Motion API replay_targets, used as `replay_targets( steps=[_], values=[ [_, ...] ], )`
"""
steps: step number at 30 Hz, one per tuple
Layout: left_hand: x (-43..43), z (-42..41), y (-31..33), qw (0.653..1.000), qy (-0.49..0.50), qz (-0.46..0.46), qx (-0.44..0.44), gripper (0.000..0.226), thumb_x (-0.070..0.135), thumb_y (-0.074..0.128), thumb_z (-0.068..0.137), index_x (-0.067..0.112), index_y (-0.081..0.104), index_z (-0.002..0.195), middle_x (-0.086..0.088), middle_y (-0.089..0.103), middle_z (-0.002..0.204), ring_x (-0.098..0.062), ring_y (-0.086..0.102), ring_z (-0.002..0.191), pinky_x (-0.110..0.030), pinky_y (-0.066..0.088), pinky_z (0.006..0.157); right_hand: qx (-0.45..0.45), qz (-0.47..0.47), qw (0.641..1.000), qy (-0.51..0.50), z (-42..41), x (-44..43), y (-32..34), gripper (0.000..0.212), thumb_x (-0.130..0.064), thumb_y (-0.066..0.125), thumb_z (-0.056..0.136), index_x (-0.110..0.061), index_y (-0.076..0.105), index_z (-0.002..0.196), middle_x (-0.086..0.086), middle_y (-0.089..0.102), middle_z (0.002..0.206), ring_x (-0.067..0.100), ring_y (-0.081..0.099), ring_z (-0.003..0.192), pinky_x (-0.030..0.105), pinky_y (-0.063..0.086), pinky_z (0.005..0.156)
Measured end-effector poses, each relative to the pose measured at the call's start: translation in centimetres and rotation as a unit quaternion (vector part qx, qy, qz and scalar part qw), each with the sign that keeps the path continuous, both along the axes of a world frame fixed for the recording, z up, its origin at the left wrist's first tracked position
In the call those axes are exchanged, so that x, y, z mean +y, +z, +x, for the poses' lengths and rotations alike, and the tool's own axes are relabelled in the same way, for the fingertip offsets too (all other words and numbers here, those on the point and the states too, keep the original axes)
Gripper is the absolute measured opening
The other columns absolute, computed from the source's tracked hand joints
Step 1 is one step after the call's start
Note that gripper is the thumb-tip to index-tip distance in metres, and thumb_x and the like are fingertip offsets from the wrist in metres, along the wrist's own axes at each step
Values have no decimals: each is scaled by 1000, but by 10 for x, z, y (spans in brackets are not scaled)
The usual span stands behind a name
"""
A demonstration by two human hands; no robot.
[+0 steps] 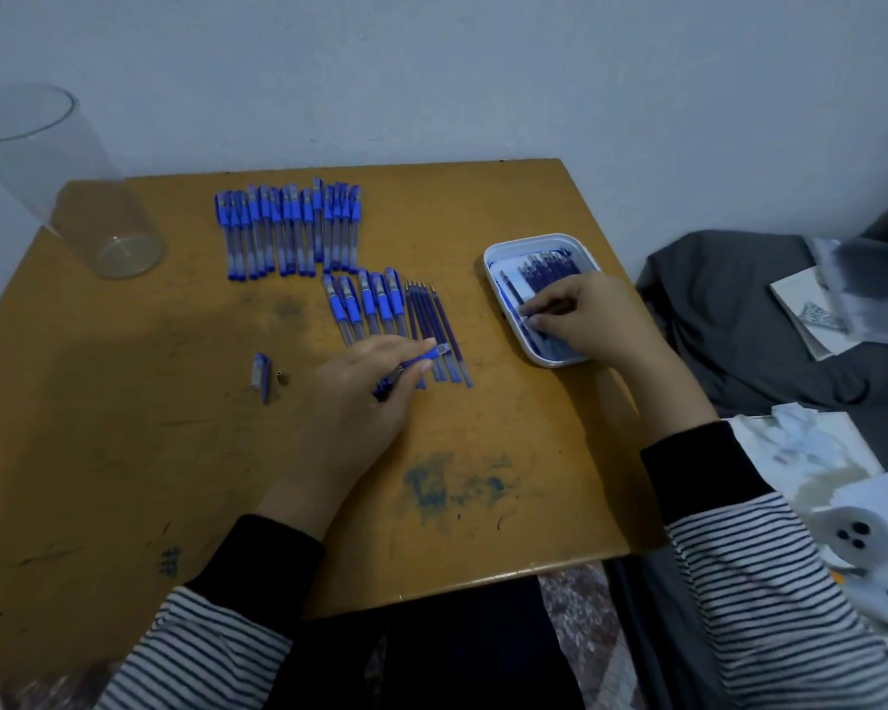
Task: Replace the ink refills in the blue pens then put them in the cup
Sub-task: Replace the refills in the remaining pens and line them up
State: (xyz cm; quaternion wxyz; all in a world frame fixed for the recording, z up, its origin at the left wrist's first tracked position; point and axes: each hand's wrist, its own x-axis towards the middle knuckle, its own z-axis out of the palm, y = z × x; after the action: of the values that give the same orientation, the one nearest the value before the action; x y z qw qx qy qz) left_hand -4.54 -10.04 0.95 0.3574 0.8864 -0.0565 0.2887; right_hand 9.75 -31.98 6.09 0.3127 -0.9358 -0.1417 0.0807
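Observation:
My left hand (362, 386) grips an uncapped blue pen barrel (421, 358) over the middle of the wooden table (508, 443). My right hand (583, 317) pinches a refill (547, 312) inside the white tray (493, 258), which holds several blue refills. A row of several capped blue pens (288, 230) lies at the back. A shorter row of pens (365, 304) and several loose refills (439, 320) lie in front of it. A pen cap (261, 376) and a small metal tip (281, 378) sit to the left. The clear plastic cup (73, 192) stands at the far left corner with nothing in it.
Blue ink stains (447, 486) mark the table near its front edge. Dark cloth (739, 320) with papers and booklets (811, 304) lies to the right of the table. White paper and a white device (862, 545) sit at the lower right. A pale wall stands behind.

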Motion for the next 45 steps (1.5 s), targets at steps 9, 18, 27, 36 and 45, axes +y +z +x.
replay_targets(
  steps=[9, 18, 27, 36, 45],
  values=[
    [0, -1, 2, 1000, 4, 5, 14, 26, 18, 69, 94, 13, 73, 119, 3, 73, 109, -3, 65, 101, -10, 47, 93, -4, -39, 999, 25, 3, 4, 4, 15, -10, 70, 87, -19, 76, 97, -6, 70, 91, 6, 61, 88, 9, 41, 70],
    [2, 0, -1, 1000, 7, -29, -9, 24, 16, 71, 94, 12, 74, 117, 1, 74, 110, -10, 69, 101, -27, 56, 89, 20, 298, 953, -45, -38, 22, -6, 23, -2, 64, 92, -16, 75, 106, -1, 75, 92, 5, 68, 86, 22, 55, 82],
    [2, 0, -2, 998, 4, -51, -24, 25, 20, 69, 94, 11, 73, 117, -1, 73, 109, -5, 67, 102, -22, 54, 91, -26, 589, 794, -149, -73, 71, -28, 18, 0, 69, 88, -15, 72, 98, -1, 73, 89, 12, 66, 87, 23, 52, 81],
    [4, 2, -4, 997, -4, -65, -45, 24, 18, 70, 94, 9, 73, 115, 1, 73, 108, -9, 69, 101, -27, 56, 88, -39, 578, 798, -167, -72, 76, -32, 17, 0, 67, 90, -5, 70, 106, -5, 74, 92, 7, 68, 89, 22, 54, 82],
    [4, 2, -4, 997, -5, -65, -44, 23, 15, 71, 92, 9, 74, 114, 1, 74, 106, -7, 68, 100, -23, 55, 88, -31, 580, 798, -160, -71, 77, -35, 19, 0, 66, 90, -2, 69, 108, 3, 73, 96, 12, 68, 91, 32, 56, 90]
  ],
)
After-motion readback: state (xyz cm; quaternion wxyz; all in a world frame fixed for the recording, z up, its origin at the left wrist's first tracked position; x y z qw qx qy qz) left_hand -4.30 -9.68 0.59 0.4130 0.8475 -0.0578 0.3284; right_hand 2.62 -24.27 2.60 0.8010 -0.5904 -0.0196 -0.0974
